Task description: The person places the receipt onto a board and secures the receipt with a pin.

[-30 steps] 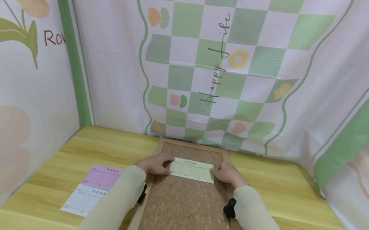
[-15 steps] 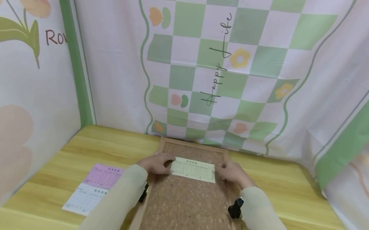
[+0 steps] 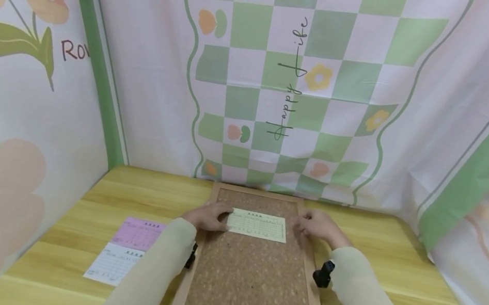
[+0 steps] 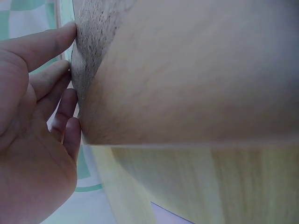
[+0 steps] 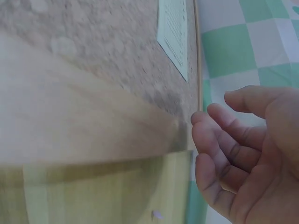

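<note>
A wood-framed cork board [image 3: 249,283] lies flat on the table, and a pale yellow printed card [image 3: 258,225] rests near its far end. My left hand [image 3: 209,216] lies at the card's left edge with its fingers straight; in the left wrist view its fingers [image 4: 56,93] rest against the board's frame [image 4: 187,84]. My right hand [image 3: 317,225] hovers just right of the card, over the board's right frame, apart from the paper. In the right wrist view this hand [image 5: 243,149] has loosely curled fingers and holds nothing, and the card [image 5: 175,28] lies beyond it.
A pink card [image 3: 139,234] and a white card [image 3: 113,263] lie side by side on the yellow wooden table [image 3: 396,278], left of the board. Printed cloth walls [image 3: 291,86] enclose the table at the back and on both sides.
My right hand has come off the card's right edge and drawn away to the right. The left hand and the card stay where they were.
</note>
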`<action>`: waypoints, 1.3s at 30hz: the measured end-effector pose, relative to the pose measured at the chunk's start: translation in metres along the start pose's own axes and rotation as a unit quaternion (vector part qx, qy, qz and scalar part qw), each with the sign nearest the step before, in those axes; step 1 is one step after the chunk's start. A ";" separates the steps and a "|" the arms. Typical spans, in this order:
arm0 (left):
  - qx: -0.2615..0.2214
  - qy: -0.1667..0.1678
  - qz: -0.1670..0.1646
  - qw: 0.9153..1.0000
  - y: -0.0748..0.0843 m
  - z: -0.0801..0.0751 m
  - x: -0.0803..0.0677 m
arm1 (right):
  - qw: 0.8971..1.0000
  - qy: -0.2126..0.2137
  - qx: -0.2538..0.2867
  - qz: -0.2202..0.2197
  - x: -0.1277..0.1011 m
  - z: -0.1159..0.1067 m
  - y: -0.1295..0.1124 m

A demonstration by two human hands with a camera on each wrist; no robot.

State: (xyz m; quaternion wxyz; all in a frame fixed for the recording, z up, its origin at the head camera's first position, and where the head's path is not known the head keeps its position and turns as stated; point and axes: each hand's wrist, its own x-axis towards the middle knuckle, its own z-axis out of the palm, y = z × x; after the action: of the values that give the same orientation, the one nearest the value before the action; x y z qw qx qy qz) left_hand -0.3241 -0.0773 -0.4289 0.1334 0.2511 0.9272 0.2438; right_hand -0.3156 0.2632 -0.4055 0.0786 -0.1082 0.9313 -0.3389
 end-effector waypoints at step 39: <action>0.017 -0.001 0.001 1.000 0.003 -0.001 0.000 | 0.999 -0.011 0.019 0.045 -0.016 -0.036 0.055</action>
State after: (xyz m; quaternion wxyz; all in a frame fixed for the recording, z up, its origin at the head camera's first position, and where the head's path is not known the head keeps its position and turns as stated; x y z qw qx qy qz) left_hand -0.3229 -0.0752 -0.4267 0.1301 0.2545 0.9308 0.2278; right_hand -0.3160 0.3311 -0.4127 0.1058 -0.0683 0.9278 -0.3511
